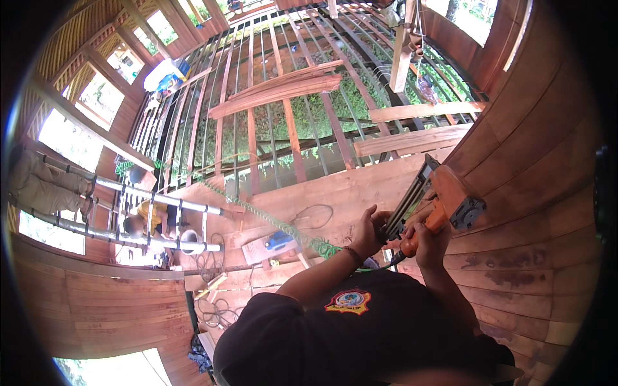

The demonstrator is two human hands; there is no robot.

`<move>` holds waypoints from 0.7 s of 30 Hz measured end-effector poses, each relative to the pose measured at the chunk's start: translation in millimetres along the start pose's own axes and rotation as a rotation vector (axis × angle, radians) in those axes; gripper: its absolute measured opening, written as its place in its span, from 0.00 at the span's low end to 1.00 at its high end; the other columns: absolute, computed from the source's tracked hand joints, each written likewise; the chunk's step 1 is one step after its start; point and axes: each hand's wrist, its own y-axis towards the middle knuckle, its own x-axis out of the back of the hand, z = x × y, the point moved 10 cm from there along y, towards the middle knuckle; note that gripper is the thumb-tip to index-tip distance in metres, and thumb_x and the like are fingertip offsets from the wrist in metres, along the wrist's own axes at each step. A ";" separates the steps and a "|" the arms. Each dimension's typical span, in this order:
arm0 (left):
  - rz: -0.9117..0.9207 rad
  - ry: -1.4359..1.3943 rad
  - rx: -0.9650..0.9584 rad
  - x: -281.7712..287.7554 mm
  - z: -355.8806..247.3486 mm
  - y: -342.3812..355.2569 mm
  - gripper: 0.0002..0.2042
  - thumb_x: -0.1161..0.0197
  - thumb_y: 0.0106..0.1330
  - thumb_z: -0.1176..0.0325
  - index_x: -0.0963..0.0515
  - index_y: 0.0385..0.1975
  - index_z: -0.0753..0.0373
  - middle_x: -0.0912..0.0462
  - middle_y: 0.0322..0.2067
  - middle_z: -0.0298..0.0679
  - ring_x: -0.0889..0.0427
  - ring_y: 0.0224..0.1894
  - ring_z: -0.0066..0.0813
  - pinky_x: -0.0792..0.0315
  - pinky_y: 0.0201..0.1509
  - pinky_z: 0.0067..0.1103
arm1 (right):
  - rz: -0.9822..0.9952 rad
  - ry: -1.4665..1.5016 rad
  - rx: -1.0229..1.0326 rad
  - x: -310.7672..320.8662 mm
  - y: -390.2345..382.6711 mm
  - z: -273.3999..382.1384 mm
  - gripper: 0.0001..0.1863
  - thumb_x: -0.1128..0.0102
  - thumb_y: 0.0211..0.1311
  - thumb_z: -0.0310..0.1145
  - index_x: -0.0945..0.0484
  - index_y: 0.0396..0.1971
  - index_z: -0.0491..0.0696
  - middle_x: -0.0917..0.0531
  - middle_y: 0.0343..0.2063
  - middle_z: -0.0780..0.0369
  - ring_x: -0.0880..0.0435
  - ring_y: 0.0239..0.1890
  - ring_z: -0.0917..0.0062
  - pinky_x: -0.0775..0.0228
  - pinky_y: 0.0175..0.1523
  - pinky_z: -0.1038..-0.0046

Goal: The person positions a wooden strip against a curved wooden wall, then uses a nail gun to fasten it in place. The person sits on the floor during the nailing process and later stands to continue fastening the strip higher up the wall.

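Observation:
An orange and black nail gun (457,196) is held up in front of my chest, next to the plank wall on the right. My right hand (430,246) is closed around its orange grip, where a dark hose fitting comes out at the bottom. At the lower end of the long, dark magazine (412,196) is my left hand (369,235), its thumb up and its fingers curled against the magazine. What lies between those fingers is too small to make out. A green coiled air hose (273,222) stretches from the far left toward my waist.
Open floor joists (273,138) span the far area above ground with plants. Loose planks (277,95) lie across them. To the left, a person's legs (51,183) are on a metal ladder (154,199), with a yellow-shirted person (151,215) beneath. A blue tool (279,241) rests on a board.

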 end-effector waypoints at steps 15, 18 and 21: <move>-0.025 -0.191 -0.109 -18.0 -34.6 -11.0 0.46 0.68 0.69 0.24 0.38 0.72 0.59 0.30 0.67 0.47 0.27 0.64 0.50 0.28 0.63 0.43 | 0.026 0.091 0.021 -17.9 6.4 5.5 0.06 0.51 0.55 0.15 0.30 0.31 0.42 0.24 0.21 0.61 0.20 0.21 0.76 0.24 0.30 0.72; 0.054 -0.060 -0.157 -34.0 -40.0 2.4 0.47 0.68 0.68 0.24 0.35 0.71 0.62 0.29 0.65 0.50 0.29 0.66 0.48 0.32 0.69 0.41 | 0.071 0.079 -0.019 -21.5 0.5 -2.7 0.06 0.51 0.56 0.16 0.30 0.31 0.42 0.24 0.22 0.62 0.21 0.21 0.77 0.25 0.30 0.73; 0.064 -0.169 -0.059 -36.4 -27.7 15.7 0.48 0.68 0.69 0.24 0.34 0.69 0.65 0.27 0.62 0.50 0.28 0.64 0.46 0.33 0.69 0.41 | 0.144 0.044 0.004 -26.2 0.9 -2.7 0.05 0.50 0.59 0.17 0.30 0.32 0.43 0.24 0.24 0.62 0.21 0.23 0.79 0.26 0.30 0.75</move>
